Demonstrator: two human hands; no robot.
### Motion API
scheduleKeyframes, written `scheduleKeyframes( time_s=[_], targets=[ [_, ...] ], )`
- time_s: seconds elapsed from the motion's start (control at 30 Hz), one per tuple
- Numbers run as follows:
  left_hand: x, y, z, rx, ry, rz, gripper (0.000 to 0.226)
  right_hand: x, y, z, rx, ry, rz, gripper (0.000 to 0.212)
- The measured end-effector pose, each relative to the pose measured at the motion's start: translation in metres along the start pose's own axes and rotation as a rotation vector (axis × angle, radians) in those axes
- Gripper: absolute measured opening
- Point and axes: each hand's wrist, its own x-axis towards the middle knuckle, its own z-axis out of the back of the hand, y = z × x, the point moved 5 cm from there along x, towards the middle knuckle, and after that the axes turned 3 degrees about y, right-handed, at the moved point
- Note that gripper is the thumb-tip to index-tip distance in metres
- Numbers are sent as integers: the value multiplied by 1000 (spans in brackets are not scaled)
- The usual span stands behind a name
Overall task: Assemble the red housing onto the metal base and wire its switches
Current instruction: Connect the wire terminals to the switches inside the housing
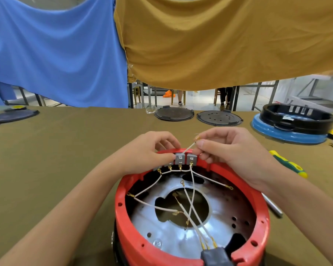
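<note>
Wiring goes best with the left hand [152, 150] pinching the grey switch [180, 161] steady at the red housing's [131, 237] far rim; the right hand [225, 150] grips the white wire [187, 148] just above it; seat its terminal squarely.

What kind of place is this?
Probably a small assembly workshop: a round red plastic housing being wired, dark round metal plates laid out behind, and a green-and-yellow screwdriver on the cloth-covered workbench.
</note>
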Motion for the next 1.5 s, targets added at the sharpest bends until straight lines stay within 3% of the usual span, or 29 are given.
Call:
scheduleKeyframes(
  time_s=[0.4,0.53,0.63,0.73,0.83,1.0,1.1,1.23,1.5],
  targets=[
    [-8,-30,3,-21,-113,-248,17,10,1,-9,-47,40,-101,11],
    [-7,-28,7,-17,-193,-267,6,18,12,-10,-247,76,-36,15],
    [-6,-24,11,25,-174,-245,6,23,18,5,-480,-34,120,14],
    [-7,-24,14,122,-126,-242,11,20,2,-1,-726,122,85,21],
    [-7,-26,14,185,-95,-253,10,16,-6,-3,-712,208,-7,26],
    [-10,-30,14,234,-75,-250,10,10,-5,4,-707,65,-89,26],
    [-11,-29,15,219,-45,-229,6,7,-6,7,-832,-57,-145,24],
    [-12,-30,12,220,9,-204,6,2,-2,2,-893,-55,-168,9],
    [-12,-36,7,216,9,-251,13,3,8,-11,-657,-29,196,14]
  ],
)
